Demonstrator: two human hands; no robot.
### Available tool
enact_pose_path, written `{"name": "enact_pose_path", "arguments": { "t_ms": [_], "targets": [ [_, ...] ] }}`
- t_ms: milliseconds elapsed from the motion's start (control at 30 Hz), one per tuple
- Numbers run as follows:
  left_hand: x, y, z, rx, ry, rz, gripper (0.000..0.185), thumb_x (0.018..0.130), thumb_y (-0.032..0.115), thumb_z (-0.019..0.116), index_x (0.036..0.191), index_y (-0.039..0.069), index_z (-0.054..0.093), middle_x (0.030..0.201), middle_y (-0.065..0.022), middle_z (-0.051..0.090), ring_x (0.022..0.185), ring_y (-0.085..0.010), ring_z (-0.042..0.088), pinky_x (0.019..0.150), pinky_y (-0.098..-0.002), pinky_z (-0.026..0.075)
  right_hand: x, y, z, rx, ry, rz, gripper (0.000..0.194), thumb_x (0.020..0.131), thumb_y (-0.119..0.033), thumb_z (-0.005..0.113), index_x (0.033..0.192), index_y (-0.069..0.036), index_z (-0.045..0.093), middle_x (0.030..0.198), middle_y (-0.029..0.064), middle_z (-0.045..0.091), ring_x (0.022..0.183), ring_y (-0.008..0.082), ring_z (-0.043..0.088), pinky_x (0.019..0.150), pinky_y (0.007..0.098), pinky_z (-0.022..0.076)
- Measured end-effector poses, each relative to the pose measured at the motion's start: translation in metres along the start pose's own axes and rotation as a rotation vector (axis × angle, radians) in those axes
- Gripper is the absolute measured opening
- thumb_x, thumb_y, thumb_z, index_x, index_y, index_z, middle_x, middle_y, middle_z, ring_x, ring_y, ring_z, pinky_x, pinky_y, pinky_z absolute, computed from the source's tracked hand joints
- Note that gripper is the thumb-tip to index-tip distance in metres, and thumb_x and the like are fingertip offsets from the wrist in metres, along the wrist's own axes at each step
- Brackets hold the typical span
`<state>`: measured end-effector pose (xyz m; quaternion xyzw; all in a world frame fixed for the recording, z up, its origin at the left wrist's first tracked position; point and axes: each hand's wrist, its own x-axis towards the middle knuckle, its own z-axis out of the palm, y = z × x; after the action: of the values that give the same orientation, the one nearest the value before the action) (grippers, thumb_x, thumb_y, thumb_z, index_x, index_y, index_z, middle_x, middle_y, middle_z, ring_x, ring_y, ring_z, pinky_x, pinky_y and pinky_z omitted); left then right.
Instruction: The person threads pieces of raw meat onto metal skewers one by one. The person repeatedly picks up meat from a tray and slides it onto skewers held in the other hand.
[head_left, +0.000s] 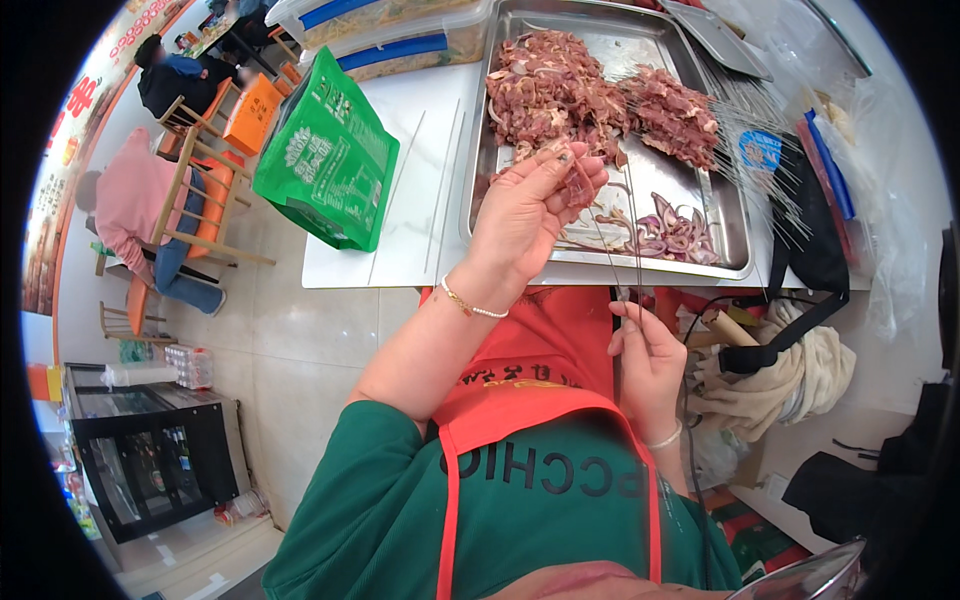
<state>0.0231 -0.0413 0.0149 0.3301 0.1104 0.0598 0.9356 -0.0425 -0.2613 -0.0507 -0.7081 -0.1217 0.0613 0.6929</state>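
Observation:
My left hand (529, 199) is over the near edge of a metal tray (739, 225), holding a piece of raw meat (579, 186) in its fingers. Below and to the right, my right hand (649, 345) pinches thin metal skewers (637, 255) at the table's near edge. One skewer slants up to the meat in my left hand; whether it pierces the meat cannot be told. The tray holds a pile of raw meat pieces (551, 82), a bundle of loaded meat skewers (675, 120) and sliced red onion (679, 232).
A green printed pouch (330, 161) stands left of the tray, beside loose skewers (442, 180) on the white table (345, 270). Lidded plastic containers (420, 45) are behind. A small metal tray (720, 41) and plastic bags (885, 172) lie right. Seated people are at far left.

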Motion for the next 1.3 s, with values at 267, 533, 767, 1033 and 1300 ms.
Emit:
{"name": "enact_pose_path", "arguments": {
  "t_ms": [267, 533, 767, 1033, 1300],
  "targets": [
    [0.004, 0.0, -0.004, 0.003, -0.013, 0.062, 0.022, 0.105, 0.016, 0.06, 0.119, -0.001, 0.062, 0.11, -0.0161, 0.074, 0.103, -0.0265, 0.073, 0.09, -0.0364, 0.06, -0.003, 0.001, -0.004, -0.011, -0.015, 0.003, 0.025, 0.102, 0.001, 0.053, 0.12, 0.005, 0.07, 0.073, 0.001, 0.064, 0.068, 0.0055, 0.059, 0.063, 0.0207, 0.0459],
    [0.0, -0.004, -0.008, 0.032, -0.078, -0.015, 0.023, 0.105, 0.016, 0.06, 0.119, -0.002, 0.063, 0.108, -0.0159, 0.074, 0.102, -0.0269, 0.074, 0.094, -0.0369, 0.059, -0.001, -0.004, -0.004, 0.037, -0.017, 0.036, 0.025, 0.102, 0.001, 0.053, 0.12, 0.005, 0.07, 0.077, 0.0012, 0.065, 0.067, 0.0057, 0.059, 0.064, 0.0209, 0.0465],
    [-0.001, -0.002, -0.006, 0.196, -0.087, 0.142, 0.023, 0.105, 0.012, 0.059, 0.12, -0.004, 0.066, 0.105, -0.0139, 0.075, 0.098, -0.0197, 0.073, 0.088, -0.0308, 0.059, -0.003, -0.01, -0.009, -0.04, -0.001, 0.057, 0.025, 0.101, 0.001, 0.053, 0.119, 0.004, 0.071, 0.076, 0.0013, 0.066, 0.067, 0.0051, 0.059, 0.062, 0.021, 0.0463],
    [-0.006, -0.029, -0.013, 0.704, -0.07, 0.682, 0.021, 0.1, -0.003, 0.062, 0.118, -0.008, 0.07, 0.104, -0.0095, 0.075, 0.092, -0.0099, 0.068, 0.083, -0.0249, 0.057, -0.006, -0.022, -0.004, -0.029, 0.005, 0.085, 0.025, 0.101, 0.001, 0.054, 0.119, 0.004, 0.071, 0.071, 0.0009, 0.064, 0.066, 0.0046, 0.059, 0.062, 0.0209, 0.0462],
    [-0.003, -0.005, -0.004, 0.103, -0.051, 0.173, 0.022, 0.104, 0.008, 0.06, 0.122, -0.003, 0.064, 0.108, -0.0163, 0.074, 0.101, -0.0218, 0.073, 0.088, -0.0333, 0.061, -0.004, -0.012, -0.004, 0.036, -0.032, 0.072, 0.025, 0.102, 0.001, 0.053, 0.121, 0.006, 0.07, 0.073, 0.0007, 0.064, 0.068, 0.0051, 0.06, 0.065, 0.0206, 0.0472]
  ]
}}
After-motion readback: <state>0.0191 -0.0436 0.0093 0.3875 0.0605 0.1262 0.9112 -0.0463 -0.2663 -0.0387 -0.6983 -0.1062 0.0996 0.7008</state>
